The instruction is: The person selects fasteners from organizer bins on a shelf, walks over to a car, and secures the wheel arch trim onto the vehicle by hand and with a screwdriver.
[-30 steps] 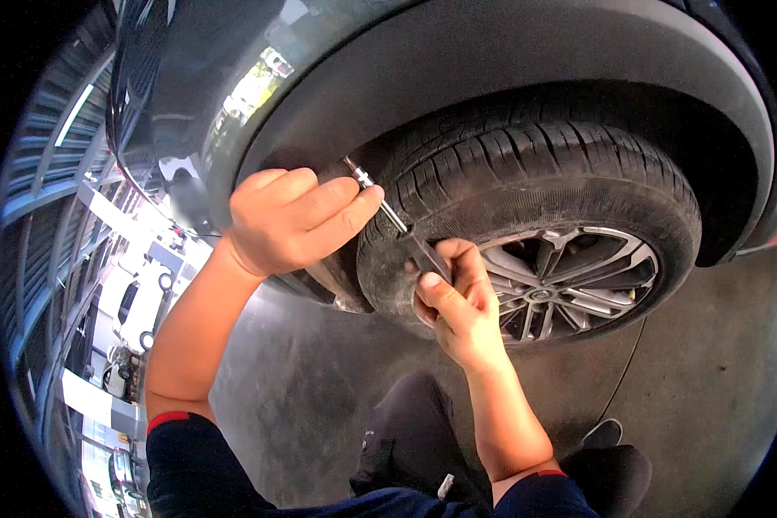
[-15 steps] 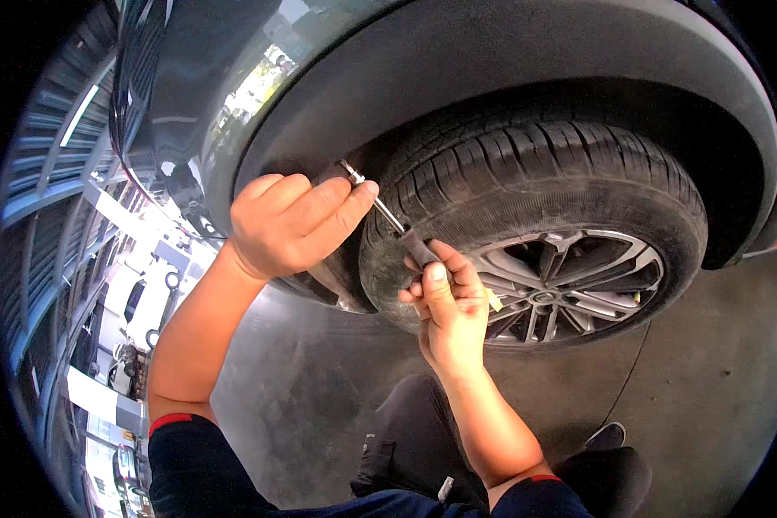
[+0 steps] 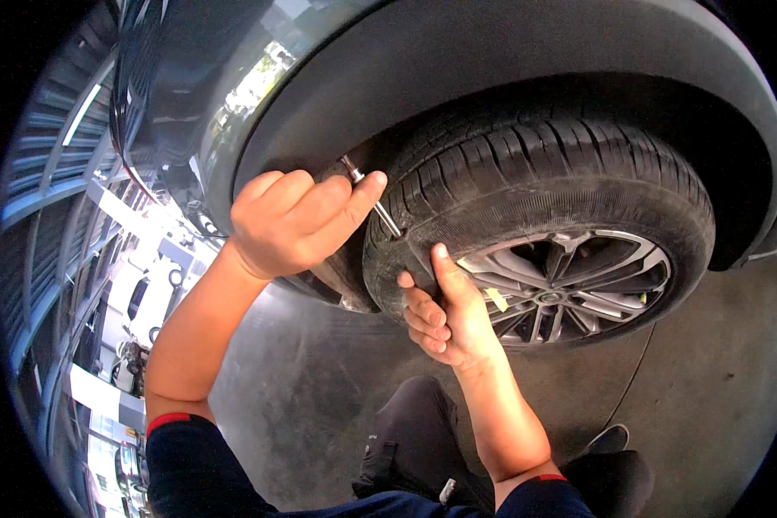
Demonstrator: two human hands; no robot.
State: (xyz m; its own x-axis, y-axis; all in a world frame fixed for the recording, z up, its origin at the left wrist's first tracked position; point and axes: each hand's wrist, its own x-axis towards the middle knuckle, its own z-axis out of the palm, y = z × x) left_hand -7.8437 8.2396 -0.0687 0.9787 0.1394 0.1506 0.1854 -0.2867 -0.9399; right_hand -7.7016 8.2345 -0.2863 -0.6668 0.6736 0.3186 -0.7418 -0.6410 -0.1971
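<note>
Ribbed black rubber tyre (image 3: 544,173), spoked alloy rim (image 3: 570,281), smooth grey arch. Thin metal rod tool (image 3: 373,200) sits on the tread at 9 o'clock. Left hand (image 3: 298,220) fisted around its upper end. Right hand (image 3: 445,311) loosely curled, thumb pressing the sidewall, holding nothing visible.

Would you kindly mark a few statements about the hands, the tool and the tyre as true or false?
1. The left hand holds a thin metal tool against the tyre. True.
2. The right hand rests on the floor. False: it presses on the tyre's sidewall.
3. The wheel is off the car. False: it sits under the wheel arch.
4. The rim has silver spokes. True.
</note>
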